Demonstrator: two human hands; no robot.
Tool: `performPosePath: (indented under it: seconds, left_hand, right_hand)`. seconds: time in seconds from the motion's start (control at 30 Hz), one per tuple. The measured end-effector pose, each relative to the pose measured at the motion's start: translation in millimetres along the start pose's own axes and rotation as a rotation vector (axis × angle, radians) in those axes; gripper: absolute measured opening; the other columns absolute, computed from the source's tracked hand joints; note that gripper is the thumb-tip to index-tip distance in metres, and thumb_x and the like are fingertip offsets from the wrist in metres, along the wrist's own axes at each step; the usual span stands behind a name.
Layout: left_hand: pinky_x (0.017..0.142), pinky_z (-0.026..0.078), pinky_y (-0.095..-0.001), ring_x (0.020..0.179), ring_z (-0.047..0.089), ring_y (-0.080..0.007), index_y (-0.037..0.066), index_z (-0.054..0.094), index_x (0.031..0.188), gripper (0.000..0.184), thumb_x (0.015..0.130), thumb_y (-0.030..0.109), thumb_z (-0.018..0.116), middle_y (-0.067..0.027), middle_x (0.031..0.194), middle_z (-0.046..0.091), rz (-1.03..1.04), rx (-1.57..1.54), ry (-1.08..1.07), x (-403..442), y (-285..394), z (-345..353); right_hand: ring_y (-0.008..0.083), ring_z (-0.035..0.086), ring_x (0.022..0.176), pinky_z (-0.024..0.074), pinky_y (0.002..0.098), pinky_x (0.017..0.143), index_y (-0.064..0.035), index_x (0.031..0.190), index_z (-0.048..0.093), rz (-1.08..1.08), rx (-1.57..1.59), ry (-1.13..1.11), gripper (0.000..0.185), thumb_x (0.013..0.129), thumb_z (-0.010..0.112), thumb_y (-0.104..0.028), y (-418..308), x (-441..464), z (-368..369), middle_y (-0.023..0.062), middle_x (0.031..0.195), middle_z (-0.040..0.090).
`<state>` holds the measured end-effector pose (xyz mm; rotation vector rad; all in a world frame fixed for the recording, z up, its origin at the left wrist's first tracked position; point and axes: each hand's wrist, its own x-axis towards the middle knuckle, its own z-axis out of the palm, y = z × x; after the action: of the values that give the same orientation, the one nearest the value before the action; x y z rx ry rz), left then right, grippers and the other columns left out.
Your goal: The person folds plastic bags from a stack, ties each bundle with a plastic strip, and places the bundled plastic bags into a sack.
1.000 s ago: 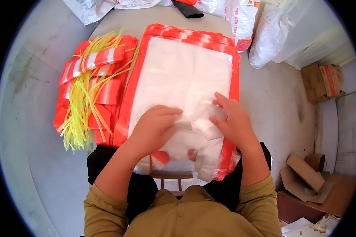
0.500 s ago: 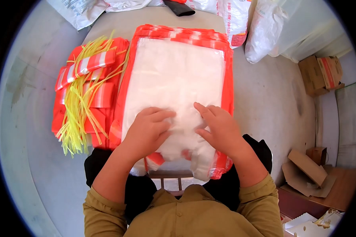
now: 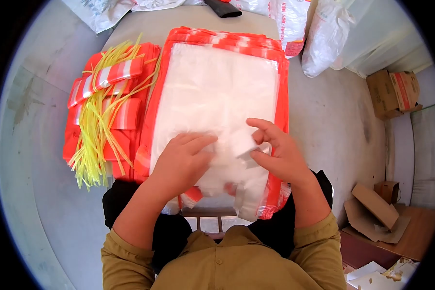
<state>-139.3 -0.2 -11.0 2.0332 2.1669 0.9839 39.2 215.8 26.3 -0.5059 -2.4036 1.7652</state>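
Observation:
A stack of clear plastic bags (image 3: 217,87) lies in front of me on a larger stack of red-and-white striped plastic bags (image 3: 282,87). My left hand (image 3: 186,159) rests on the lower left of the clear bags, its fingers stretched and slightly blurred. At the lower right of the same stack is my right hand (image 3: 281,151), thumb and index finger apart. A raised, whitish fold of film shows beside its thumb; whether the fingers grip it is not plain. The near edge of the clear bags is crumpled and hangs toward my lap.
Left of the stack, folded red bags (image 3: 125,113) lie under a bunch of yellow plastic ties (image 3: 94,135). White sacks (image 3: 326,38) and a black tube-like object (image 3: 223,8) are at the back. Cardboard boxes (image 3: 391,94) stand on the right, with opened cardboard (image 3: 377,212) lower down.
My right hand has shifted right and slightly away from me, its fingers more curled, and a fold of film now stands up by it. My left hand has barely moved.

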Motion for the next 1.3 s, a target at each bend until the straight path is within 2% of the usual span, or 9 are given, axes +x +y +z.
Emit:
performPosePath:
  seconds: [0.13,0.23,0.33,0.47,0.57,0.73,0.93,1.17,1.3]
  left_hand:
    - [0.095,0.054,-0.0474,0.111,0.069,-0.0344,0.008,0.074,0.097,0.028,0.07,-0.001,0.077,-0.013,0.127,0.071,-0.016,-0.017,0.023,-3,3,0]
    - [0.099,0.053,-0.0481,0.111,0.07,-0.0361,0.005,0.074,0.093,0.014,0.081,0.004,0.068,-0.0186,0.127,0.071,-0.026,-0.055,-0.038,-4,2,-1]
    - [0.098,0.054,-0.0479,0.111,0.069,-0.0363,0.008,0.077,0.1,0.031,0.07,-0.002,0.075,-0.0161,0.127,0.069,-0.016,-0.047,-0.013,-9,-3,5]
    - [0.1,0.053,-0.0481,0.115,0.067,-0.0372,0.008,0.078,0.101,0.03,0.072,-0.001,0.075,-0.0186,0.137,0.064,-0.034,-0.035,0.004,-6,3,0]
    - [0.1,0.053,-0.0479,0.12,0.065,-0.0372,0.008,0.078,0.102,0.03,0.073,0.0,0.075,-0.0193,0.144,0.061,-0.07,-0.022,-0.015,-6,7,-2]
    - [0.1,0.054,-0.047,0.125,0.063,-0.0372,0.008,0.078,0.102,0.03,0.073,0.0,0.075,-0.0188,0.146,0.06,-0.06,0.011,-0.031,-4,9,-4]
    - [0.098,0.055,-0.0461,0.121,0.066,-0.0367,0.005,0.073,0.096,0.025,0.072,0.001,0.077,-0.0156,0.133,0.067,-0.005,-0.097,0.029,2,4,2]
    - [0.089,0.055,-0.0457,0.104,0.068,-0.0357,0.003,0.068,0.097,0.021,0.079,0.002,0.077,-0.0127,0.114,0.072,-0.088,-0.129,0.091,7,6,5]
    - [0.086,0.055,-0.0441,0.098,0.066,-0.0351,0.003,0.067,0.098,0.02,0.08,0.002,0.076,-0.0117,0.106,0.072,-0.16,-0.132,0.113,8,6,11]
  right_hand:
    - [0.0146,0.061,0.108,0.0509,0.0319,0.096,-0.0084,0.15,0.057,-0.086,-0.023,-0.072,0.06,0.092,0.067,0.004,-3,11,15,0.0039,0.111,0.063]
    - [0.0181,0.063,0.112,0.0523,0.0353,0.1,-0.0097,0.15,0.057,-0.115,-0.01,-0.134,0.058,0.094,0.065,0.002,-5,18,16,0.0076,0.117,0.067]
    - [0.022,0.065,0.115,0.0533,0.0382,0.103,-0.011,0.152,0.055,-0.095,-0.092,-0.137,0.058,0.096,0.063,0.002,0,26,19,0.0119,0.121,0.069]
    - [0.0253,0.066,0.117,0.0539,0.0401,0.105,-0.0117,0.154,0.053,-0.032,-0.166,-0.174,0.059,0.097,0.062,0.001,-2,32,22,0.016,0.123,0.069]
    - [0.0279,0.068,0.114,0.0551,0.0393,0.102,-0.0118,0.155,0.052,-0.034,-0.178,-0.19,0.061,0.096,0.062,0.002,-4,34,24,0.0171,0.123,0.07]
    - [0.0378,0.07,0.108,0.0559,0.0437,0.091,-0.0105,0.15,0.055,-0.253,-0.349,-0.181,0.065,0.088,0.061,0.006,-1,38,28,0.0193,0.121,0.073]
    - [0.0381,0.067,0.106,0.0558,0.0449,0.093,-0.0117,0.152,0.054,-0.274,-0.45,-0.217,0.065,0.09,0.067,0.004,-1,36,24,0.0175,0.123,0.071]
    - [0.0382,0.066,0.104,0.0544,0.0458,0.092,-0.0111,0.148,0.057,-0.306,-0.505,-0.162,0.064,0.086,0.068,0.004,-1,33,28,0.0161,0.116,0.071]
    - [0.0357,0.067,0.1,0.0555,0.0444,0.086,-0.0057,0.124,0.068,-0.496,-0.513,0.035,0.042,0.083,0.067,0.005,5,32,29,0.0141,0.11,0.072]
